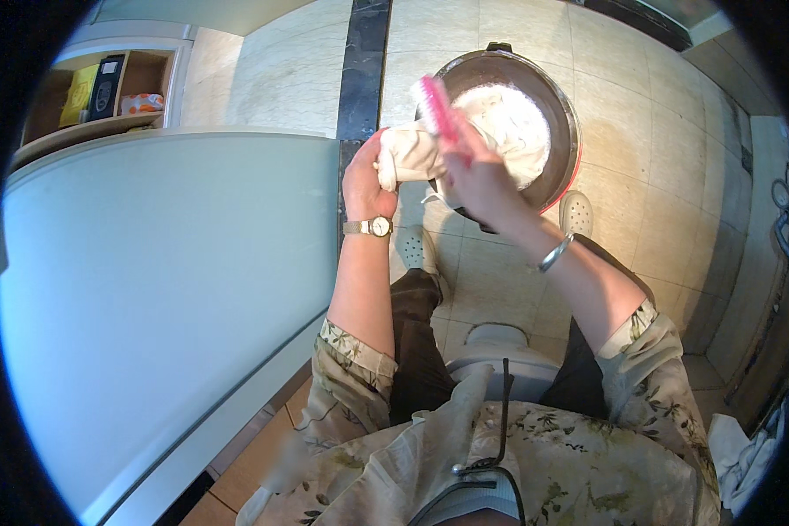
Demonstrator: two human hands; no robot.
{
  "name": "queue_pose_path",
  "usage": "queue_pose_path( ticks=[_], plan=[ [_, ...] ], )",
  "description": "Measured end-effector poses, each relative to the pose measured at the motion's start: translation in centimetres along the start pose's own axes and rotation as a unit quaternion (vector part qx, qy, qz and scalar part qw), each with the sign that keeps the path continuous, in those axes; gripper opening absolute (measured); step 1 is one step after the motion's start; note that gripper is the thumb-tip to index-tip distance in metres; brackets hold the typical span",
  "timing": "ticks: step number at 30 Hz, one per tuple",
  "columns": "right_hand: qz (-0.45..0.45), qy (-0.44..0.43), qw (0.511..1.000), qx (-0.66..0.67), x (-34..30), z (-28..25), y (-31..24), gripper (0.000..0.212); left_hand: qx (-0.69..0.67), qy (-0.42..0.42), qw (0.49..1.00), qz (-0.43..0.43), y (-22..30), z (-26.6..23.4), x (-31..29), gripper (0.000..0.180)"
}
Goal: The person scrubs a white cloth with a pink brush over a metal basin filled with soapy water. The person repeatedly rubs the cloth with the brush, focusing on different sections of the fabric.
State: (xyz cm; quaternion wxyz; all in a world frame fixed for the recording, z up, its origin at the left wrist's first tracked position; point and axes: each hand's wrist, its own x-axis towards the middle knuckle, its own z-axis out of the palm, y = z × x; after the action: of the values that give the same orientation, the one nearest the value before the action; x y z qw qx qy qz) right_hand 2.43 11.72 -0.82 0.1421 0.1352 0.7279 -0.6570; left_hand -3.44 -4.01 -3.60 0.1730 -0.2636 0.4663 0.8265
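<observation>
My left hand [370, 180] is closed around a bunched part of a cream cloth [412, 156], held up at the left rim of a dark round basin [563, 131]. More whitish cloth [517, 123] lies inside the basin, with what looks like suds around it. In my right hand [482, 180] is a pink scrub brush [444, 112] with pale bristles, raised over the cloth near the basin's left side. The brush and right fingers are slightly blurred, and I cannot tell whether the bristles touch the cloth.
A large frosted panel [167, 289] stands close along my left, with a shelf unit [48, 123] behind it. Beige tiles [640, 202] cover the floor, crossed by a dark strip [361, 79]. Between my legs is a grey stool [500, 351]. White fabric [745, 456] lies at the lower right.
</observation>
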Motion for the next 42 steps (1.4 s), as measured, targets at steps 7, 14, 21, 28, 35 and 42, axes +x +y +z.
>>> queue_pose_path(
  ticks=[7, 14, 21, 28, 35, 42],
  plan=[
    [-0.056, -0.003, 0.988, -0.141, -1.2, 1.6, 0.8, 0.041, -0.083, -0.008, 0.993, -0.081, -0.9, -0.1, 0.6, 0.026],
    [-0.041, -0.068, 0.991, -0.105, -3.3, 3.8, 2.2, 0.041, -0.126, 0.007, 0.990, -0.066, -0.2, -1.9, 0.5, 0.022],
    [-0.231, 0.006, 0.972, -0.035, -3.6, 5.5, 3.5, 0.047, -0.122, -0.029, 0.991, -0.051, 0.2, -2.5, 0.1, 0.005],
    [0.008, 0.080, 0.961, 0.263, 2.2, 0.8, 5.6, 0.049, -0.103, -0.227, 0.966, -0.068, -0.1, 2.7, -2.7, 0.015],
    [-0.059, 0.039, 0.856, 0.512, 1.7, -2.2, 0.0, 0.051, 0.091, -0.157, 0.982, -0.051, -1.1, 2.1, -2.1, 0.039],
    [-0.031, -0.017, 0.999, -0.002, -0.2, 1.0, -0.7, 0.061, -0.073, -0.107, 0.981, -0.146, -1.1, 2.4, -1.8, 0.041]
  ],
)
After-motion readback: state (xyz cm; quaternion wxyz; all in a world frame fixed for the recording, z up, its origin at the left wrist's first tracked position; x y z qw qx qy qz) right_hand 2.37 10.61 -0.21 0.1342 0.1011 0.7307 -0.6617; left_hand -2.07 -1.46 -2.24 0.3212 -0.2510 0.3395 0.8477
